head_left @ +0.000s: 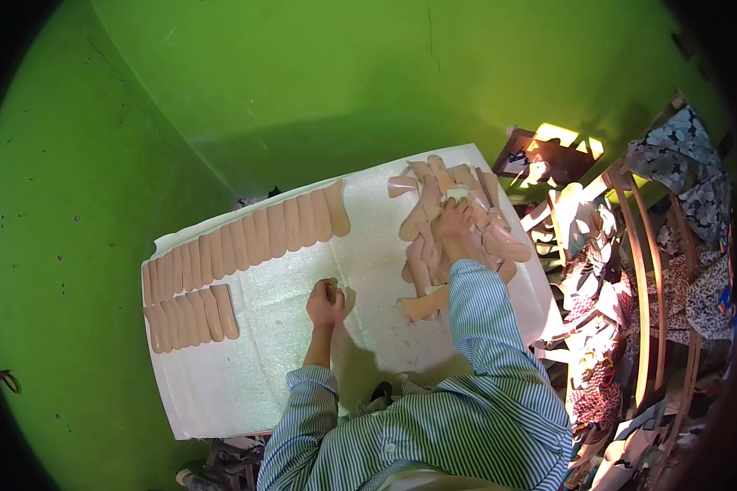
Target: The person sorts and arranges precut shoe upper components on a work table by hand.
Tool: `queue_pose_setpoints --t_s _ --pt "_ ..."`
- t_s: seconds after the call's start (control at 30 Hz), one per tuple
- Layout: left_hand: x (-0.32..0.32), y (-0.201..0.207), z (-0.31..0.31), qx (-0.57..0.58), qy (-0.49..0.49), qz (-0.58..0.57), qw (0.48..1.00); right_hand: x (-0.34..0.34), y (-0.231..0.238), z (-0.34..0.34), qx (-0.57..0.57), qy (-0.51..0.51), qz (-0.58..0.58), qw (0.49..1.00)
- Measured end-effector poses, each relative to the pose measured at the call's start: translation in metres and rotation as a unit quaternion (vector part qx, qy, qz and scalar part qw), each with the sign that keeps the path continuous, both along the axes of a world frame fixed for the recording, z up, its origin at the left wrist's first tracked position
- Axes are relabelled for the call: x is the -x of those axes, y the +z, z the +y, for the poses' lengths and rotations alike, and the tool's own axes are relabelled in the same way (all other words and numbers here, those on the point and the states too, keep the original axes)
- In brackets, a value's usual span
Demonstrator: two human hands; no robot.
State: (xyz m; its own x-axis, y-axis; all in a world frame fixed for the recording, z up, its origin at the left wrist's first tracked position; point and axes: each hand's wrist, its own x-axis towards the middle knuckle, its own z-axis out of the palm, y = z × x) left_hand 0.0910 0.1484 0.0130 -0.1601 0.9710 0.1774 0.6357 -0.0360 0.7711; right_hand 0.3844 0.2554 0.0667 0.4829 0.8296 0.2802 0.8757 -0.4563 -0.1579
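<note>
Tan shoe insoles lie on a white sheet-covered table (287, 360). At the left they overlap side by side in a long upper row of insoles (254, 233) and a shorter lower row of insoles (190, 319). A loose, jumbled pile of insoles (422, 254) covers the right end. My right hand (454, 219) reaches into this pile, its fingers bent onto a pale-faced insole (457, 193). Over the middle of the table, between rows and pile, my left hand (325, 304) is closed; whatever its fingers may hold is too small to make out.
Green walls (303, 74) rise behind and to the left of the table. A framed panel (553, 155) leans near the far right corner. Along the right side, curved wooden rails (643, 278) stand among heaped patterned cloth (594, 393). More clutter (229, 462) lies below the near edge.
</note>
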Motion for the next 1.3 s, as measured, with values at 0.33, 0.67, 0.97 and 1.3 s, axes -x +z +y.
queue_pose_setpoints --t_s 0.33,0.67,0.97,1.3 --pt "-0.082 0.024 0.036 -0.028 -0.158 0.025 0.987 -0.033 0.001 -0.032 -0.075 0.054 0.22 0.971" --pt "-0.161 0.045 0.024 0.156 -0.271 -0.385 0.868 -0.008 0.011 -0.064 -0.256 0.165 0.562 0.769" --pt "-0.125 0.013 0.046 0.146 -0.257 -0.351 0.889 0.005 -0.009 -0.069 -0.264 0.207 0.661 0.671" --pt "-0.179 0.052 0.017 0.209 -0.308 -0.402 0.836 -0.004 0.018 -0.101 -0.326 0.109 0.587 0.733"
